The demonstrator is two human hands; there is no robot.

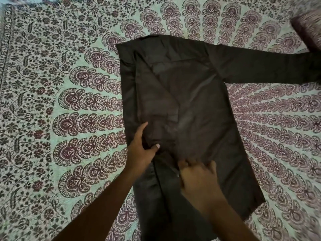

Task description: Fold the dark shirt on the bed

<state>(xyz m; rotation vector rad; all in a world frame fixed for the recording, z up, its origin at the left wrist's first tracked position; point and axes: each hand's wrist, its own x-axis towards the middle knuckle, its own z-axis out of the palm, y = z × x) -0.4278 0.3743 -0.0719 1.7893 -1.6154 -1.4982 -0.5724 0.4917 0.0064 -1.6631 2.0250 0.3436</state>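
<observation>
Left hand (pixel 139 152): grip narrow, thumb and fingers pinching a fold of the dark shirt (pixel 182 105) near its lower left. Right hand (pixel 198 178): blurred, fingers curling onto the cloth just beside it; grip state cannot be told. Shirt: smooth, faintly glossy fabric, lying flat on the bedspread (pixel 52 84), a printed paisley-and-floral cotton; long axis running 12 to 6 o'clock, one sleeve (pixel 269 66) stretching toward 3 o'clock, the opposite side lying folded inward.

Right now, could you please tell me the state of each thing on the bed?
dark shirt: flat, one side folded in, other sleeve outstretched.
left hand: grips the folded sleeve's end.
right hand: blurred, fingers on the fabric.
bedsheet: spread under the shirt.
</observation>
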